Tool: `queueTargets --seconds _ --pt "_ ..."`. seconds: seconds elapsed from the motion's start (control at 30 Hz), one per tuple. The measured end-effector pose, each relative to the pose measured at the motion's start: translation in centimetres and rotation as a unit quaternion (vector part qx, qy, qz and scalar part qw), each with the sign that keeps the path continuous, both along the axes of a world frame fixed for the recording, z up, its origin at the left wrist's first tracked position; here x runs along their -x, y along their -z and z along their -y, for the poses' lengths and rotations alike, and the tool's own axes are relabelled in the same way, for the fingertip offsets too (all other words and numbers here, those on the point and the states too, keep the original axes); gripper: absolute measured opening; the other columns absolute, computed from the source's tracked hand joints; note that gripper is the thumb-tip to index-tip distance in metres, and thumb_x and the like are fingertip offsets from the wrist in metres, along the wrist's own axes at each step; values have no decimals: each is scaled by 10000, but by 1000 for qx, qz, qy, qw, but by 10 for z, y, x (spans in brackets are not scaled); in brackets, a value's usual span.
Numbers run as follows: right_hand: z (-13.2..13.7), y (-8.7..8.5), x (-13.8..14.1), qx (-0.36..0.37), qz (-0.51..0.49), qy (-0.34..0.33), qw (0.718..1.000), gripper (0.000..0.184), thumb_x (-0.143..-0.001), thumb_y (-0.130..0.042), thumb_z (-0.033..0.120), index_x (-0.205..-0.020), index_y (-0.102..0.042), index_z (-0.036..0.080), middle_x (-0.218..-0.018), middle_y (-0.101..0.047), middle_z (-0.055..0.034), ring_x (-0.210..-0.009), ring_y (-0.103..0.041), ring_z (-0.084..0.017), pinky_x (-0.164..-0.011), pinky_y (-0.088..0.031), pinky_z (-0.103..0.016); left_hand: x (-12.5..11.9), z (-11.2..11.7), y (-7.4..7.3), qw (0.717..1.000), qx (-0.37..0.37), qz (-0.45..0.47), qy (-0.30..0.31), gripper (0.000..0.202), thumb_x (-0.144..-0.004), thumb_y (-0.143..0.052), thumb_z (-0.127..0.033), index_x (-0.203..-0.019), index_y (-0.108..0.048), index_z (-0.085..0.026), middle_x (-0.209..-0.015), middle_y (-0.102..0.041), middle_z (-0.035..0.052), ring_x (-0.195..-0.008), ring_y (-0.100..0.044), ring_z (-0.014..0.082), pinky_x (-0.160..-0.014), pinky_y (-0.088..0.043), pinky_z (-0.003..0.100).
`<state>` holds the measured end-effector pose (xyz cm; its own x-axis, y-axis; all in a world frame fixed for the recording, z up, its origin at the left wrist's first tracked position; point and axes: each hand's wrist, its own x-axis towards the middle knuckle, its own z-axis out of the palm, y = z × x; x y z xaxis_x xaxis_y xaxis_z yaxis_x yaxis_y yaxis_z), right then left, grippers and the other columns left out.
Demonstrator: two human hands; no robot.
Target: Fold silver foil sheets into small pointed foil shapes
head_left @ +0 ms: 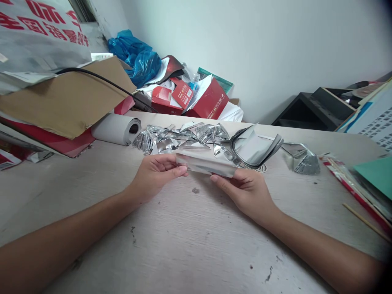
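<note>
Left hand [156,171] pinches left end of silver foil strip [203,164]; right hand [245,190] grips right end, strip held flat just above table [190,245], centre frame. Done so far, judging by the layout: row of folded foil pieces [180,136] behind hands, one more [301,159] at right. Left: stack of unfolded foil sheets [255,149] beside right hand. Paper roll [116,128] left of centre.
</note>
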<state>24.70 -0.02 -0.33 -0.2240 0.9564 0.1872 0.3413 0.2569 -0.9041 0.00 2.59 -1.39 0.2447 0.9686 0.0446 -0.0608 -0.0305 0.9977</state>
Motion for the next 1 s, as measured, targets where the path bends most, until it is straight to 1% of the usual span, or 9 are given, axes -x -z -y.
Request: queueTargets --seconds 0.1,0.23,0.37,0.47,0.63,0.73,0.8,0.9,1.0 --pt "0 -1 0 22 -6 1 1000 236 -908 -673 436 -921 -817 249 -823 -753 7 -718 -613 -76 -654 -471 -205 0 0 -1 1000 5 -12 -12 135 -803 -850 -278 -847 -765 -184 -910 -779 22 -779 -744 132 -802 -647 276" --pt "-1 0 -2 38 -15 15 999 334 -902 -667 485 -816 -797 190 -693 -683 1 -633 -528 -57 -585 -400 -197 3 -1 1 1000 7 -9 -10 177 -776 -863 -268 -805 -717 -172 -762 -699 -12 -748 -725 137 -751 -634 268" --pt "-4 3 -3 59 -65 15 996 297 -883 -700 476 -875 -810 201 -837 -763 -19 -735 -625 -77 -665 -488 -194 5 -2 4 1000 13 13 8 176 -761 -866 -252 -900 -776 -196 -800 -692 -12 -708 -678 106 -704 -617 245" --pt "-6 4 -2 70 -87 17 994 245 -868 -728 451 -906 -822 228 -876 -785 -18 -771 -667 -76 -699 -524 -182 4 -1 1 999 32 18 10 138 -778 -850 -279 -873 -795 -196 -850 -739 11 -695 -690 112 -702 -613 251" --pt "-8 10 -3 96 -157 -16 983 243 -865 -736 352 -1094 -812 324 -926 -809 1 -849 -737 -85 -793 -586 -196 1 0 -9 997 49 65 18 196 -737 -799 -231 -928 -841 -227 -763 -763 31 -665 -713 155 -676 -611 289" --pt "-7 14 -6 94 -166 -5 982 194 -842 -730 273 -984 -835 354 -1085 -804 28 -967 -746 -81 -819 -572 -169 2 -1 -12 996 49 72 20 184 -692 -729 -179 -827 -849 -211 -814 -783 55 -715 -719 166 -697 -588 286" --pt "-7 14 -9 114 -183 -13 976 214 -829 -702 244 -956 -843 344 -1082 -805 26 -989 -744 -94 -831 -563 -176 4 -1 -12 997 45 65 17 221 -678 -690 -170 -825 -854 -189 -836 -790 79 -783 -712 173 -706 -557 268" --pt "-5 12 -11 155 -215 -29 964 299 -793 -630 203 -972 -851 294 -1089 -805 -6 -985 -729 -112 -796 -532 -183 8 -2 -8 997 30 66 32 226 -744 -674 -264 -835 -856 -165 -873 -796 116 -805 -696 205 -699 -537 308" --pt "-5 10 -11 155 -210 -29 965 287 -833 -610 273 -984 -854 256 -1072 -807 -38 -928 -703 -112 -749 -496 -193 8 -1 -2 1000 19 21 -3 184 -823 -747 -359 -853 -854 -213 -888 -800 83 -797 -692 193 -730 -545 324"
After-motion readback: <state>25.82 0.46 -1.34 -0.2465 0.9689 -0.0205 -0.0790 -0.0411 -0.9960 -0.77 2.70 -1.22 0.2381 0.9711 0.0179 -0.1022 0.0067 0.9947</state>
